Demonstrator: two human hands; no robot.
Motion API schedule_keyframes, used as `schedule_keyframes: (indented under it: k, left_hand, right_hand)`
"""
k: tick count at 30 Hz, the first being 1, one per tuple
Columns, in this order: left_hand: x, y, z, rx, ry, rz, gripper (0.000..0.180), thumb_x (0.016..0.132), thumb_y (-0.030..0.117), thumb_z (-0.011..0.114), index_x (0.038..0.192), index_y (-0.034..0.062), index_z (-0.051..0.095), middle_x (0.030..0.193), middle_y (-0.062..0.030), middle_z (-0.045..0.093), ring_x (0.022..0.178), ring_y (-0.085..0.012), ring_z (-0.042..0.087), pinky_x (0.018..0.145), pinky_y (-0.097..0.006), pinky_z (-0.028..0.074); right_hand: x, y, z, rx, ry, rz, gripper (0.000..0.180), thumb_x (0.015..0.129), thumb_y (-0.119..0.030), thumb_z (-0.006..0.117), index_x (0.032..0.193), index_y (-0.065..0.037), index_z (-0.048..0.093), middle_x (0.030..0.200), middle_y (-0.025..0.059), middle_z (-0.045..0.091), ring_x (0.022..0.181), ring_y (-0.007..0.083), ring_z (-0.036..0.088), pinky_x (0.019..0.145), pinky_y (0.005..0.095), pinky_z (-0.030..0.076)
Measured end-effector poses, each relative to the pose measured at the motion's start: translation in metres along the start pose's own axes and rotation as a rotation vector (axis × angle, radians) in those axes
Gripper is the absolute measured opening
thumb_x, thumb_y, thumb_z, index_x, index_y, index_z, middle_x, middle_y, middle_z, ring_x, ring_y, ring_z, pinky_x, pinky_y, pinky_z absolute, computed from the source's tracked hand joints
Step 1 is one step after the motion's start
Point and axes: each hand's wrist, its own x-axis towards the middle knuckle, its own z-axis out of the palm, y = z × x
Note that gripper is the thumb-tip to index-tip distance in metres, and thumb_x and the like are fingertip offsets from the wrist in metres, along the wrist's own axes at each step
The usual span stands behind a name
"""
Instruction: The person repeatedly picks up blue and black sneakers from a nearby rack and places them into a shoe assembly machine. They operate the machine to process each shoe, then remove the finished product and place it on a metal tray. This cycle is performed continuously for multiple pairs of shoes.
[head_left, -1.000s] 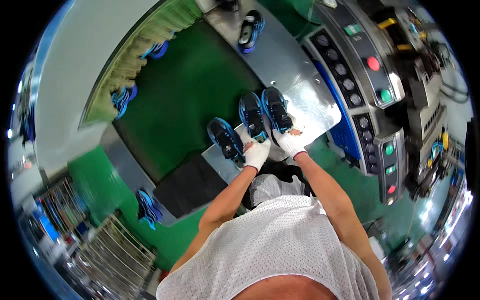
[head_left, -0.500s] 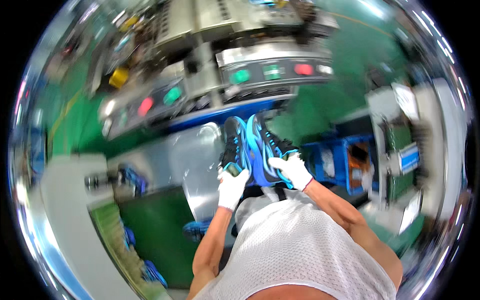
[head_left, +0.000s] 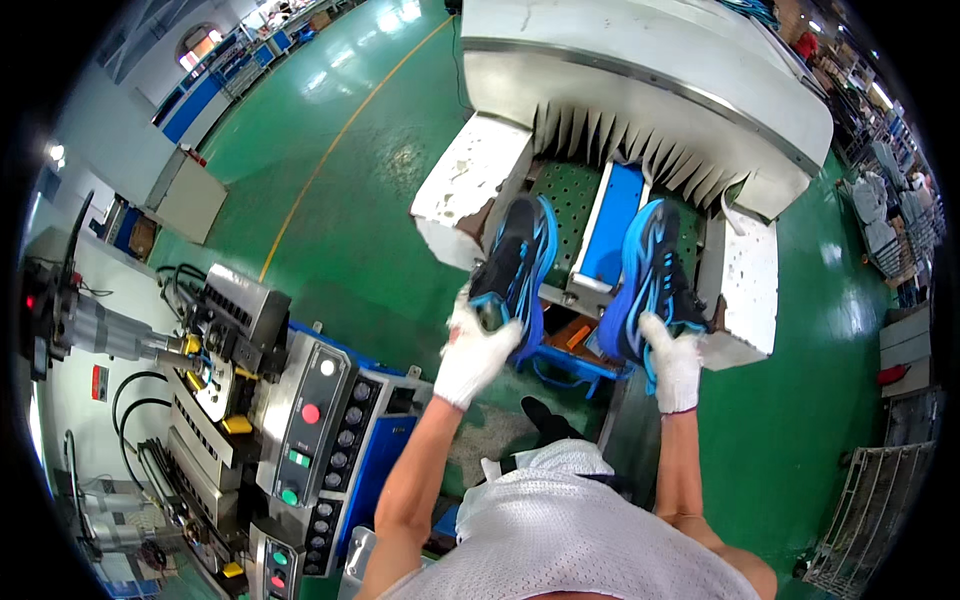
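Two black and blue sneakers are in my white-gloved hands, toes pointing away from me. My left hand [head_left: 478, 352] grips the left sneaker [head_left: 514, 248] at its heel opening. Around the heel end of the right sneaker [head_left: 664, 262], my right hand [head_left: 672, 368] is closed with the thumb on the inner side. The sneakers are held apart, over the near end of a green perforated conveyor bed [head_left: 562, 205]. A blue strip [head_left: 622, 215] running down the bed's middle shows between them. My gloves and the shoes hide the parts of the bed below.
A pale metal hood [head_left: 640, 85] with a slit strip curtain [head_left: 610, 135] covers the conveyor's far part. White side blocks [head_left: 475, 185] flank its mouth. Below the sneakers sits a blue bin [head_left: 570, 368] with orange items. At left stands a machine with a button panel [head_left: 312, 410]; a wire cart [head_left: 868, 515] is at right.
My view has turned from the button-panel machine, now at left, to the hooded conveyor. The sneakers, earlier side by side near my body, are now apart and held farther forward.
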Motion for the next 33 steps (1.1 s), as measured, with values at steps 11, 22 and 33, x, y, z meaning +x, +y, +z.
schedule_keyframes:
  k: [11, 22, 33]
  left_hand:
    - [0.290, 0.030, 0.149, 0.365, -0.048, 0.305, 0.083, 0.085, 0.039, 0.063, 0.151, -0.0037, 0.036, 0.142, -0.0317, 0.053, 0.130, -0.0452, 0.054, 0.109, -0.050, 0.044]
    - [-0.145, -0.265, -0.026, 0.243, 0.062, -0.470, 0.038, 0.090, 0.035, 0.059, 0.109, 0.0029, 0.066, 0.105, -0.0248, 0.070, 0.101, -0.0421, 0.069, 0.088, -0.050, 0.054]
    - [-0.797, -0.338, 0.039, 0.171, 1.719, -1.763, 0.032, 0.089, 0.025, 0.066, 0.118, 0.0096, 0.065, 0.117, -0.0152, 0.070, 0.111, -0.0331, 0.068, 0.095, -0.045, 0.054]
  right_hand:
    - [0.284, -0.020, 0.044, -0.394, -0.004, -0.034, 0.051, 0.083, -0.044, 0.077, 0.110, -0.002, 0.069, 0.090, 0.0148, 0.074, 0.077, 0.0314, 0.068, 0.072, 0.0430, 0.053]
    - [-0.003, 0.009, 0.224, 0.192, -1.315, -0.138, 0.043, 0.099, -0.012, 0.068, 0.137, 0.002, 0.056, 0.129, 0.0141, 0.065, 0.113, 0.0221, 0.064, 0.097, 0.0382, 0.054]
    - [-0.285, 0.035, 0.322, -0.641, -1.894, -0.839, 0.056, 0.094, -0.011, 0.071, 0.143, 0.002, 0.049, 0.140, 0.0238, 0.059, 0.129, 0.0315, 0.060, 0.110, 0.0412, 0.046]
